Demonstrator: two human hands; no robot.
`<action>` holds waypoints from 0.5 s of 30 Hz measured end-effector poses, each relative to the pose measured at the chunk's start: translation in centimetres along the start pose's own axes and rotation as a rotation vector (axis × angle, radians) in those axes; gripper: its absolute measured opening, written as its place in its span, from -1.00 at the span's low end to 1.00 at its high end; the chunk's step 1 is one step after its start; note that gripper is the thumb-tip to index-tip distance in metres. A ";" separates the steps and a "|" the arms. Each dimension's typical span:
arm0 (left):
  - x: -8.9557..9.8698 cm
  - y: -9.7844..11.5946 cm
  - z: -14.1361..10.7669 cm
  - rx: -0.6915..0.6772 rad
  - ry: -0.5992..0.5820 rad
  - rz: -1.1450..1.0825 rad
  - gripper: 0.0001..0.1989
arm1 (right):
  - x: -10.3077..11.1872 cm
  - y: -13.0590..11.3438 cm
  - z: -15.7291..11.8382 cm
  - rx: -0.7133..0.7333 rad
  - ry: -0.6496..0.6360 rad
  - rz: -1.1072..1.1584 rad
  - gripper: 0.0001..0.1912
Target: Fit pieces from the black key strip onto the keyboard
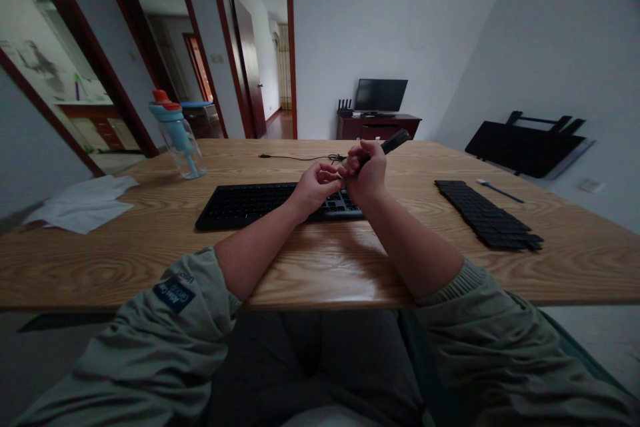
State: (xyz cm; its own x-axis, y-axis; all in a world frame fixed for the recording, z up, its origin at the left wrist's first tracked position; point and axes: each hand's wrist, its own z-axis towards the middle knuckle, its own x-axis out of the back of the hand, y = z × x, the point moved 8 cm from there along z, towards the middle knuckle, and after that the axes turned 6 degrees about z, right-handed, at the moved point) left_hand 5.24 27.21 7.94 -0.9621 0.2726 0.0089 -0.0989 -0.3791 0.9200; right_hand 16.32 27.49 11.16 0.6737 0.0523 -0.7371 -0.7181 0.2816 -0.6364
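**Grey-Green Sleeves Framed a Pair of Dark Trousers**

The person wore a grey-green top with long, loose sleeves. The left sleeve [145, 347], at the lower left of the frame, was bunched in soft folds and carried a dark blue rectangular patch [174, 293] with pale lettering, too blurred to read with certainty. Small dark lettering [185, 277] sat just beside the patch. The right sleeve [505, 353], at the lower right, was deeply creased and ended in a gathered, ribbed-looking cuff [457, 283]. Dark trousers [320, 360] filled the bottom centre, where a paler grey piece of cloth [320, 416] showed at the frame's edge. Both forearms were bare.
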 end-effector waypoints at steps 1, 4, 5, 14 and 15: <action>0.0 0.0 0.0 -0.008 -0.004 -0.008 -0.62 | -0.1 -0.1 0.0 -0.003 -0.008 0.011 -0.65; 0.0 0.3 0.1 -0.029 0.002 -0.008 -0.64 | -0.3 -0.4 0.0 -0.019 -0.039 0.019 -0.65; 0.1 0.4 0.1 -0.034 0.009 0.002 -0.65 | -0.3 -0.5 -0.1 -0.022 -0.044 0.011 -0.65; 1.4 1.4 0.1 -0.070 0.045 0.067 -0.70 | -1.0 -1.1 -0.4 -0.024 -0.121 0.032 -0.73; 1.7 1.4 0.1 -0.063 0.060 0.078 -0.70 | -0.9 -1.2 -0.3 -0.020 -0.121 0.035 -0.73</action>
State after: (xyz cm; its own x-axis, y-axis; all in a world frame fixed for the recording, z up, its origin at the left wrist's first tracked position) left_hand 3.53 27.28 9.26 -0.9807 0.1879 0.0542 -0.0374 -0.4523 0.8911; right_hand 16.50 26.84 12.57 0.6632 0.1773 -0.7271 -0.7443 0.2585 -0.6158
